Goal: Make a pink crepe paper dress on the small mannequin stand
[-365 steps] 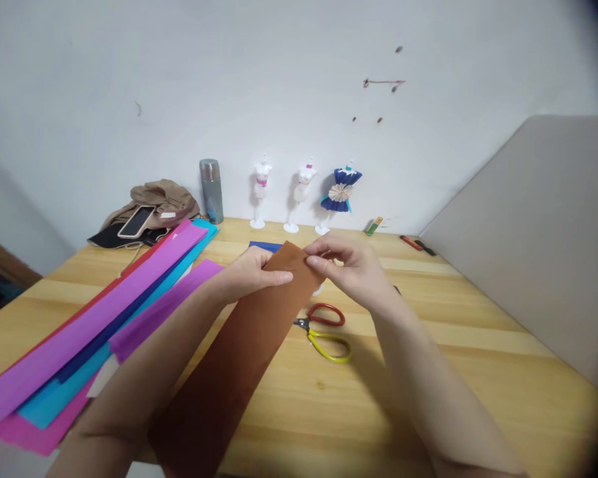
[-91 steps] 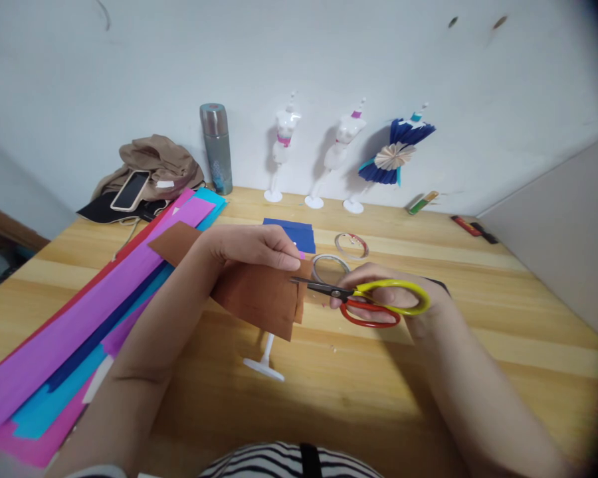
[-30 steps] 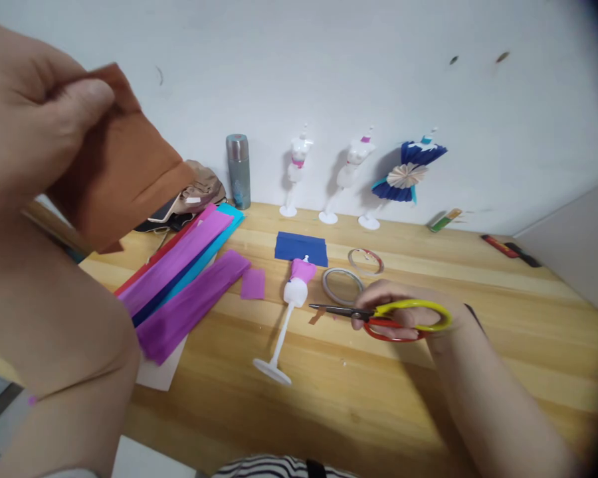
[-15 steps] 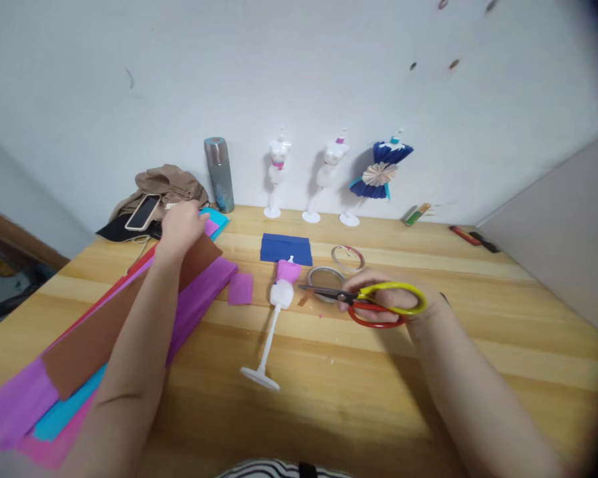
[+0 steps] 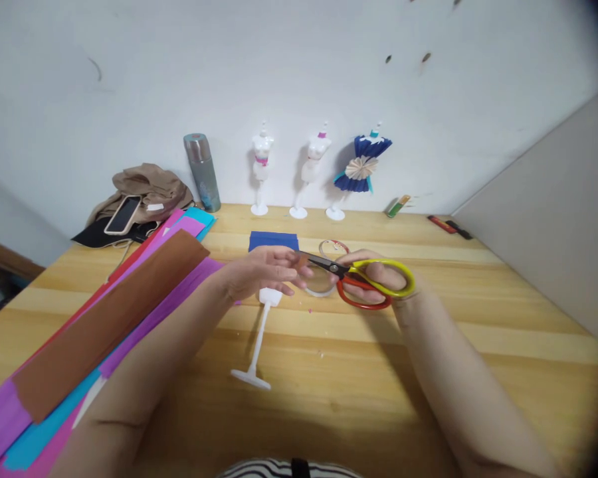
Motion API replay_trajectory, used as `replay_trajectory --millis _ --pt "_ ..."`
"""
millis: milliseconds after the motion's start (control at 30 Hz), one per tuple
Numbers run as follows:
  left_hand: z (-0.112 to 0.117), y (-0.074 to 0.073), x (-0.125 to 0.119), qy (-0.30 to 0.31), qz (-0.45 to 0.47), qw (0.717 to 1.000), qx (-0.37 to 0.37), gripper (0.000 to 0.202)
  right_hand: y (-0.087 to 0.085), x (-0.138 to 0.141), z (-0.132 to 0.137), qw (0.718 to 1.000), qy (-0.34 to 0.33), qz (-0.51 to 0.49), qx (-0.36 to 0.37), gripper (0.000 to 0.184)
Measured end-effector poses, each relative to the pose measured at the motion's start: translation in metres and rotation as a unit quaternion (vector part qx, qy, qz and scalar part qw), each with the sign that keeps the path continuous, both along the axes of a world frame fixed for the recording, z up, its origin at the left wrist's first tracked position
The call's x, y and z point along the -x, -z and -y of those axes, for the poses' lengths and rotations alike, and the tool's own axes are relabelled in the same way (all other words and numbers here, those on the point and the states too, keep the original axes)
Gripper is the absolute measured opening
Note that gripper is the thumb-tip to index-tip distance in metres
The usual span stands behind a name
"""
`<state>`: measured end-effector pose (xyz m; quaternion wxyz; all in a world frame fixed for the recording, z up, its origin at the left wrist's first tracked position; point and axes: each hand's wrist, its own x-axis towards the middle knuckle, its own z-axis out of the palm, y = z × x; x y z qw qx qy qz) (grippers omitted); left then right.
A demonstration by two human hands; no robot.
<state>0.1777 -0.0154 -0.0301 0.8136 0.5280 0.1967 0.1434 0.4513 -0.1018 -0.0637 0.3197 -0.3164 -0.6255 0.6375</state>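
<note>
- The right hand (image 5: 373,272) hangs above the worktop (image 5: 329,411), its grip clamped on the scissors (image 5: 335,267), thumb through the smooth yellow loop, dark metal blades pointing toward the left hand (image 5: 259,272).
- The left hand hovers with fingers parted and slightly curled; whether its grip holds the one small brown scrap (image 5: 303,261) by the blade tips cannot be told.
- Just behind: one glossy white mannequin (image 5: 270,297), partly hidden, and two thin rings (image 5: 319,293).
- Leftward, one flat brown strip (image 5: 112,318) tops several coloured strips (image 5: 54,418).
- Wallward: three mannequins (image 5: 262,171), one wearing pleated blue.
</note>
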Motion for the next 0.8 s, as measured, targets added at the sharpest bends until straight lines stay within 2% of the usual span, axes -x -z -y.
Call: replay_trajectory --millis 100,200,333,500,567,633,700,800 --pt "0.006 -0.003 0.0 -0.03 -0.03 0.999 -0.034 0.039 -0.001 0.002 0.001 0.999 0.04 -0.02 -0.014 0.069" --pt "0.008 -0.006 -0.001 -0.045 -0.054 0.995 -0.071 0.038 -0.002 0.001 0.002 0.999 0.05 -0.007 -0.011 0.071" --pt "0.005 -0.009 -0.002 -0.044 -0.06 0.992 -0.097 0.031 -0.008 0.0 0.005 0.998 0.038 0.022 -0.046 0.062" --pt "0.003 -0.02 0.006 -0.066 -0.061 0.983 -0.159 0.018 -0.023 0.006 0.01 0.978 0.029 0.204 -0.014 0.045" --pt "0.003 -0.025 0.01 -0.087 -0.058 0.978 -0.182 0.014 -0.028 0.011 0.01 0.962 0.006 0.266 -0.056 0.04" --pt "0.004 -0.028 0.012 -0.116 -0.046 0.973 -0.194 0.013 -0.031 0.019 0.009 0.95 0.013 0.292 -0.113 0.038" --pt "0.006 -0.029 0.012 -0.158 -0.023 0.969 -0.189 0.013 -0.034 0.028 0.009 0.951 0.059 0.268 -0.144 0.041" --pt "0.009 -0.026 0.008 -0.207 0.009 0.963 -0.171 0.013 -0.035 0.042 0.009 0.972 0.141 0.146 -0.116 0.046"
